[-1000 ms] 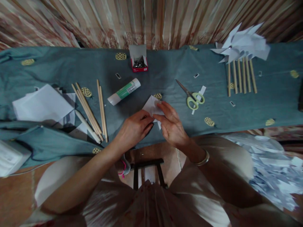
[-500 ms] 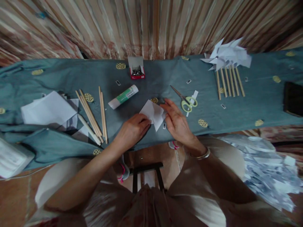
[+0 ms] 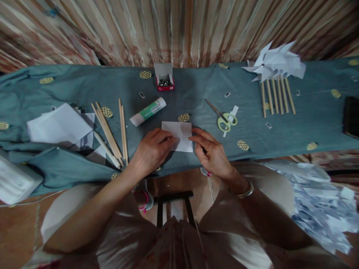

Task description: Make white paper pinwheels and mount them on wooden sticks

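A small white paper square [image 3: 179,135] lies flat on the teal cloth [image 3: 70,86] near the table's front edge. My left hand [image 3: 153,151] rests on its left edge with curled fingers pinching the paper. My right hand [image 3: 213,153] holds its right edge, fingertips pressed together on the paper. A glue stick [image 3: 147,111] lies just behind and to the left. Green-handled scissors [image 3: 223,116] lie to the right of the paper.
Several wooden sticks [image 3: 110,130] lie to the left, beside loose white sheets [image 3: 58,127]. A small red box of pins [image 3: 165,80] stands at the back. Finished paper pinwheels [image 3: 276,73] on sticks lie at the back right. Paper scraps [image 3: 319,198] pile up at the lower right.
The paper, first lifted and tilted as a folded shape, now lies flat and square on the cloth. Both hands have shifted to hold its two side edges.
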Action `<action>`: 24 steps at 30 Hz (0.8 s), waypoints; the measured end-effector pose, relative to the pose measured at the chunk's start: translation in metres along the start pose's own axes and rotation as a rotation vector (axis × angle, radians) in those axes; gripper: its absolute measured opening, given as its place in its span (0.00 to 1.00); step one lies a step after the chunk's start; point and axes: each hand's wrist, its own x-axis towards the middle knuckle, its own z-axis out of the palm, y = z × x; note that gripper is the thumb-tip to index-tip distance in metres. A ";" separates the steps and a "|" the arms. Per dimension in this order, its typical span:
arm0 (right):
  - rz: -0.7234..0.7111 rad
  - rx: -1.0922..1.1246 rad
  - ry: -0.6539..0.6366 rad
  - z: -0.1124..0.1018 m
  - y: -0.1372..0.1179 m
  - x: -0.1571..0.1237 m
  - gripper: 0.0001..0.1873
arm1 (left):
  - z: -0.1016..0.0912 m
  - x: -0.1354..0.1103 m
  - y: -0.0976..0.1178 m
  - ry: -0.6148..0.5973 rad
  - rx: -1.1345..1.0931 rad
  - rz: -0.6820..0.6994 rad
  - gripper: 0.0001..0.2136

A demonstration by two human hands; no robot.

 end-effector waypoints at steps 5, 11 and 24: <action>-0.013 -0.027 -0.003 0.000 0.000 0.001 0.17 | 0.002 0.002 0.017 -0.057 0.004 0.045 0.08; -0.019 -0.023 -0.008 0.000 -0.001 0.001 0.16 | 0.005 0.006 0.025 -0.084 0.089 0.102 0.06; -0.006 0.034 -0.128 -0.010 0.000 0.004 0.18 | 0.005 0.004 0.028 -0.114 0.114 0.091 0.07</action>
